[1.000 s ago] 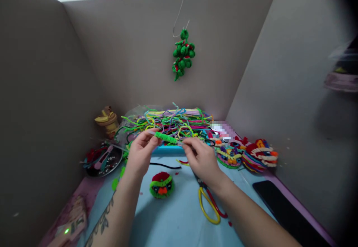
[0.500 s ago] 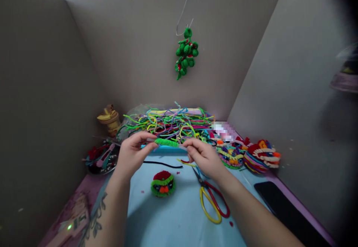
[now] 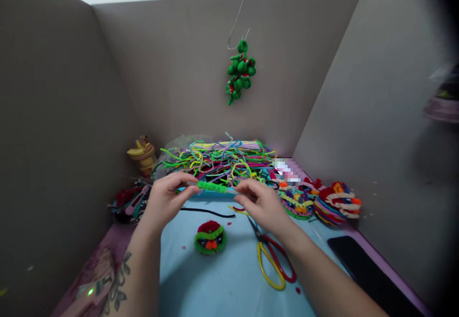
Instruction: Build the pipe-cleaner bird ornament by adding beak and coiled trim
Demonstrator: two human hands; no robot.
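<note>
A green pipe cleaner [image 3: 211, 187] is coiled tightly around a thin pale stick [image 3: 230, 191], held level above the table. My left hand [image 3: 172, 193] pinches the left end of the stick, beside the coil. At the other end, the fingertips of my right hand [image 3: 260, 202] are closed on the stick. Below the hands lies a small round fuzzy piece [image 3: 210, 237] in red and green with an orange beak-like part. Scissors [image 3: 270, 255] with one yellow and one red handle rest near my right forearm, blades apart.
A heap of coloured pipe cleaners [image 3: 229, 159] fills a blue tray at the back. Finished fuzzy pieces [image 3: 335, 202] and a black phone [image 3: 369, 274] lie on the right. A glue gun [image 3: 89, 288] with a green light sits left. Green ornaments [image 3: 242, 71] hang on the partition.
Both hands still hold the stick. The coil sits slightly left of before, and more of the stick shows toward my right hand. The whole view has shifted a little.
</note>
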